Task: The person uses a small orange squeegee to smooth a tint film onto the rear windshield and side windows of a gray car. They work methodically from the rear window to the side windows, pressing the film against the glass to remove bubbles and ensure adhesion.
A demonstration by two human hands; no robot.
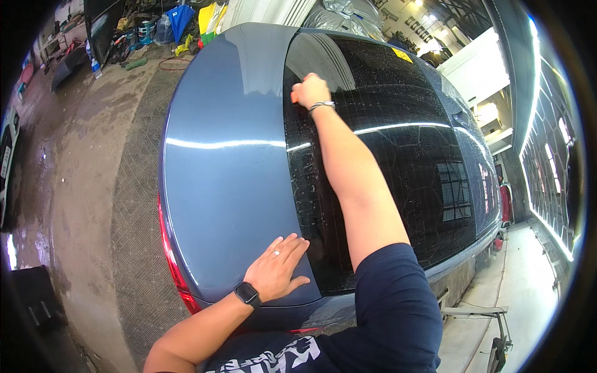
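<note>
A blue-grey car's trunk lid [224,186] lies in front of me, and its dark rear window [398,161] is speckled with droplets. My left hand [277,268] rests flat on the lid near the window's lower edge, fingers stretched out; it wears a ring and a black watch [247,294]. Reaching far across, my right hand [312,91] is closed over the far part of the glass near the trunk edge. A small orange piece [294,97] shows at its fingers; the rest is hidden, so its kind is unclear. A bracelet [321,107] circles that wrist.
A red tail light [176,273] edges the car's near left corner. Dark textured matting [140,217] covers the floor on the left. Blue and yellow items [180,22] stand at the back left. A covered car [342,18] is behind. A metal stand [497,317] is at the lower right.
</note>
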